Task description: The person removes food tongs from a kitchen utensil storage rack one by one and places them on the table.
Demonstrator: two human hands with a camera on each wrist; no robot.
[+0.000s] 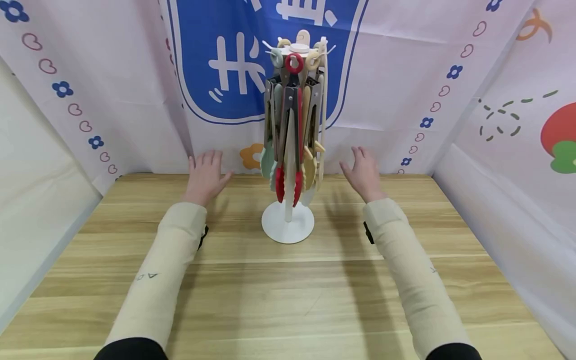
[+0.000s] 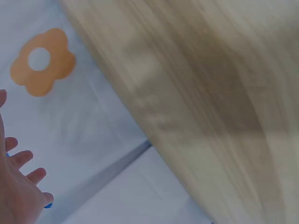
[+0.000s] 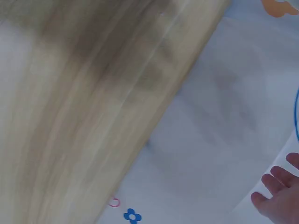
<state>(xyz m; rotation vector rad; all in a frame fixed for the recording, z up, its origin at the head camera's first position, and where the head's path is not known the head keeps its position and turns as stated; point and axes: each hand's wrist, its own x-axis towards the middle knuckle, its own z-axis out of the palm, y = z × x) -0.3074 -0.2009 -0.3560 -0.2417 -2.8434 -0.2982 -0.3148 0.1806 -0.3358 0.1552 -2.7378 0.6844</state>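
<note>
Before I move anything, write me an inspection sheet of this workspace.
Surface: table with wood grain, shadows across it.
Job's things: white rack upright on a round base; red tongs, pale green tongs and cream tongs hang among others from its top.
Clutter: nothing seen.
Hands: left hand and right hand open, either side of the rack and apart from it; contact with the cloth behind cannot be told.
Cables: nothing seen.
Surroundings: printed cloth behind, with flowers, hearts and a blue emblem.
</note>
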